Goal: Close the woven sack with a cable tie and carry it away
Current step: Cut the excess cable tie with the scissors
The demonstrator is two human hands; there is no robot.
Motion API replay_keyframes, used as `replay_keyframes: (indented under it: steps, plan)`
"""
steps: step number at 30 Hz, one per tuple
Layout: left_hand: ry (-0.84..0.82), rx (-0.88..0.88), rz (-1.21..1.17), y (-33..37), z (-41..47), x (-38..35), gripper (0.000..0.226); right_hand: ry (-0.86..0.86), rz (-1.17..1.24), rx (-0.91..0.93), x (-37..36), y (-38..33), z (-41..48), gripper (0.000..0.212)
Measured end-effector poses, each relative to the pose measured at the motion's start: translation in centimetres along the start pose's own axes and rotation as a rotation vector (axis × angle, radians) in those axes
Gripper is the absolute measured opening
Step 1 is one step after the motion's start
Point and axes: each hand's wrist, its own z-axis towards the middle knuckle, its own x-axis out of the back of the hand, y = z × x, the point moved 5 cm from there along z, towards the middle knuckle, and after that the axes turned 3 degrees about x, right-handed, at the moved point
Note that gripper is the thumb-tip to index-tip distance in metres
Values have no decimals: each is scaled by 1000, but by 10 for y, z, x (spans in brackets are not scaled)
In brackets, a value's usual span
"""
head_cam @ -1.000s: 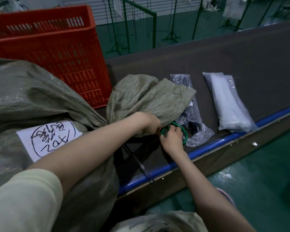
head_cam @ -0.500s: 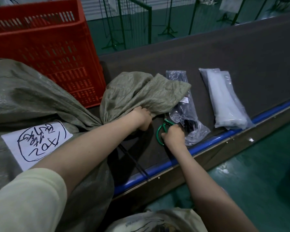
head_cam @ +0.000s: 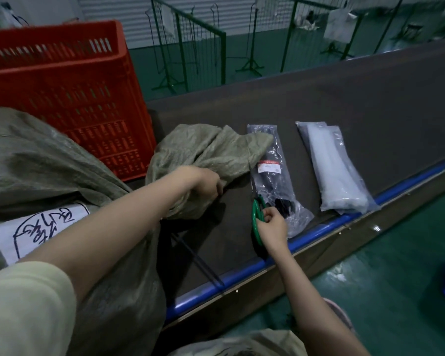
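The woven sack [head_cam: 49, 170] is the biggest thing here: a full, grey-green bulk lying on the left of the dark tabletop [head_cam: 344, 104], its near side hanging over the blue edge toward the person. Its weave is dull and creased, and a white label [head_cam: 36, 227] with handwritten marks sits on its near face. The mouth is gathered into a neck with loose cloth fanning out to the right, which suggests the neck is being kept bunched so it can be tied. A long black cable tie [head_cam: 198, 260] trails from under the neck toward the near edge; whether it is fully cinched cannot be told.

Behind the sack stands a red crate [head_cam: 70, 98], touching it on the far side.

The left hand [head_cam: 203, 181] rests on the gathered cloth, fingers curled down and pinching the fabric, probably to hold the neck steady.

Right of the flap lie a clear packet of black ties [head_cam: 270, 173] and, farther right, a white packet [head_cam: 337, 170], kept within reach as supplies.

The right hand [head_cam: 272, 227] sits near the edge, fingers closed around the green scissors [head_cam: 256, 217], likely for trimming the tie's tail.
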Motion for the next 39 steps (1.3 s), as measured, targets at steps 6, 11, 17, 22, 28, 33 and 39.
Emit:
replay_keyframes:
  steps: [6,11,17,22,28,33,39]
  plan:
    - [-107,-210,-14,-21,-57,3,46,1,76,166,12,-25,9,31]
    - [-95,-92,251,-40,-92,-25,46,-76,113,239,7,-49,12,19]
    - [336,-28,24,-60,-102,-12,17,-162,-270,366,-20,-81,8,32]
    - [440,138,-269,-90,-119,-9,14,-272,-422,487,-37,-97,7,47]
    - [431,243,-309,-108,-124,-15,30,-445,-655,686,-50,-107,14,52]
    - [350,216,-351,-107,-124,-14,22,-585,-751,817,-57,-124,12,54]
    - [356,194,-274,-100,-123,-10,30,-615,-850,973,-68,-146,11,56]
